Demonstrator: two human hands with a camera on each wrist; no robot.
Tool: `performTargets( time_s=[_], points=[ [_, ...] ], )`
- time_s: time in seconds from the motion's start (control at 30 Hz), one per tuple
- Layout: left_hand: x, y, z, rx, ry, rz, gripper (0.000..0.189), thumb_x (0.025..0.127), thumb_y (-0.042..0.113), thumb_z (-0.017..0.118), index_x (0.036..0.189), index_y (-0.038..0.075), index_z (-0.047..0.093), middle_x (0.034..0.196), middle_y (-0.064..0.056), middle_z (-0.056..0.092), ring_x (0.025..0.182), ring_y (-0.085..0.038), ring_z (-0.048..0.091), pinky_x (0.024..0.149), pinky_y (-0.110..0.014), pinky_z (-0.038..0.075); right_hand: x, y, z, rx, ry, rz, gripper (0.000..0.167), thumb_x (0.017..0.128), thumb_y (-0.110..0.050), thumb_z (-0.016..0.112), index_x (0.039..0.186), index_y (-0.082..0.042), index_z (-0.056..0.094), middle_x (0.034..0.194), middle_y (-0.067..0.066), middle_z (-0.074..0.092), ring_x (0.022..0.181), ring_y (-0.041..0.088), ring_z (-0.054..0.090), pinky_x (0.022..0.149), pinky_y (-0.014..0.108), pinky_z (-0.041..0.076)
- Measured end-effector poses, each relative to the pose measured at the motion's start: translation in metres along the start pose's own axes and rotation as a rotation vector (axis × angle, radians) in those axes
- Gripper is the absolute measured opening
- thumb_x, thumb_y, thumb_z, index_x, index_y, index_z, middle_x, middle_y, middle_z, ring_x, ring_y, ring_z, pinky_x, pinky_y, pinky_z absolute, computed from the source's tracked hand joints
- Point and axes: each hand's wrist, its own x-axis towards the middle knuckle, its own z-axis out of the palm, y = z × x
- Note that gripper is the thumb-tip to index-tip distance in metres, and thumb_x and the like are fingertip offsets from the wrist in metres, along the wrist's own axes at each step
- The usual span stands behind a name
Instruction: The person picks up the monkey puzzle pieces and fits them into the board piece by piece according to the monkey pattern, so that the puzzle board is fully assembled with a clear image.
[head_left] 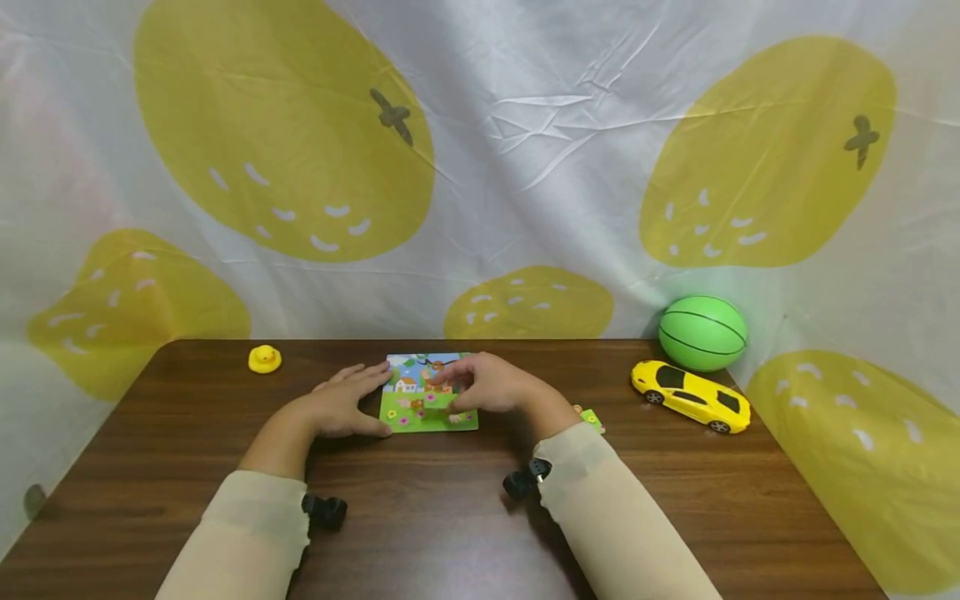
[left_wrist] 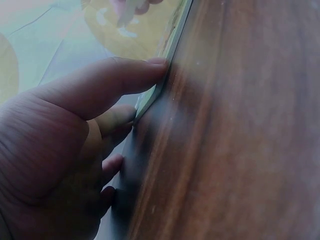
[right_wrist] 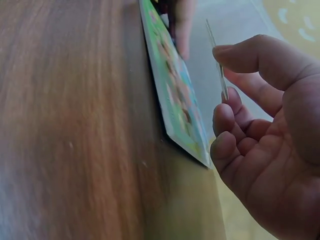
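Note:
A square picture puzzle board (head_left: 405, 421), printed with a house, animals and flowers, lies flat on the table. My left hand (head_left: 341, 404) rests at its left side, fingers spread. In the left wrist view, the thumb (left_wrist: 135, 75) touches the board's edge near a corner. Over the board's right part, my right hand (head_left: 495, 385) pinches a thin, flat puzzle piece (right_wrist: 217, 55) between thumb and fingers. The right wrist view shows that piece edge-on, raised apart from the board. Another small green puzzle piece (head_left: 592, 419) lies beyond the right wrist, partly hidden by the arm.
On the dark wooden table (head_left: 420, 517), a yellow rubber duck (head_left: 264, 359) sits at the back left. A yellow toy car (head_left: 692, 397) and a green ball (head_left: 703, 333) stand at the right. A fruit-patterned curtain (head_left: 517, 208) hangs behind the table.

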Motion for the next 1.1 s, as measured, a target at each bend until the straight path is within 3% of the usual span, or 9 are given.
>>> performTargets(
  time_s=[0.13, 0.23, 0.43, 0.67, 1.1],
  points=[
    [0.0, 0.0, 0.0, 0.002, 0.003, 0.004, 0.107, 0.086, 0.059, 0.081, 0.172, 0.022, 0.028, 0.182, -0.005, 0.02, 0.168, -0.044, 0.009, 0.126, -0.079, 0.013, 0.006, 0.001, 0.004, -0.013, -0.003, 0.002, 0.05, 0.088, -0.019, 0.084, 0.136, -0.021, 0.075, 0.128, -0.004, 0.077, 0.079, 0.011, 0.059, 0.071, 0.027, 0.051],
    [-0.001, 0.001, 0.0, 0.001, 0.005, 0.007, 0.107, 0.086, 0.058, 0.081, 0.171, 0.021, 0.029, 0.182, -0.004, 0.02, 0.168, -0.044, 0.009, 0.127, -0.078, 0.013, 0.01, 0.002, 0.008, -0.026, -0.018, -0.005, 0.051, 0.088, -0.017, 0.084, 0.138, -0.018, 0.074, 0.133, -0.001, 0.076, 0.086, 0.011, 0.063, 0.076, 0.027, 0.054],
    [-0.001, 0.0, 0.001, 0.004, 0.008, 0.012, 0.106, 0.087, 0.058, 0.081, 0.171, 0.021, 0.029, 0.182, -0.005, 0.02, 0.168, -0.043, 0.009, 0.127, -0.079, 0.013, 0.016, 0.004, 0.013, -0.077, -0.052, -0.014, 0.049, 0.087, -0.015, 0.082, 0.135, -0.02, 0.076, 0.125, -0.002, 0.074, 0.1, 0.01, 0.063, 0.088, 0.029, 0.055],
    [-0.001, 0.0, 0.001, 0.0, 0.005, 0.012, 0.105, 0.088, 0.057, 0.08, 0.172, 0.021, 0.028, 0.182, -0.006, 0.019, 0.168, -0.044, 0.008, 0.127, -0.079, 0.012, 0.02, -0.001, 0.014, -0.185, -0.079, -0.047, 0.044, 0.085, -0.013, 0.083, 0.128, -0.021, 0.08, 0.116, -0.002, 0.073, 0.103, 0.011, 0.063, 0.09, 0.029, 0.056],
    [-0.001, 0.001, 0.001, -0.008, 0.008, 0.009, 0.105, 0.087, 0.055, 0.081, 0.172, 0.021, 0.028, 0.182, -0.006, 0.02, 0.168, -0.044, 0.008, 0.126, -0.079, 0.012, 0.023, -0.005, 0.018, -0.185, -0.068, 0.066, 0.044, 0.083, -0.018, 0.088, 0.126, -0.028, 0.081, 0.124, -0.006, 0.071, 0.114, 0.012, 0.064, 0.102, 0.035, 0.055]
  ],
)
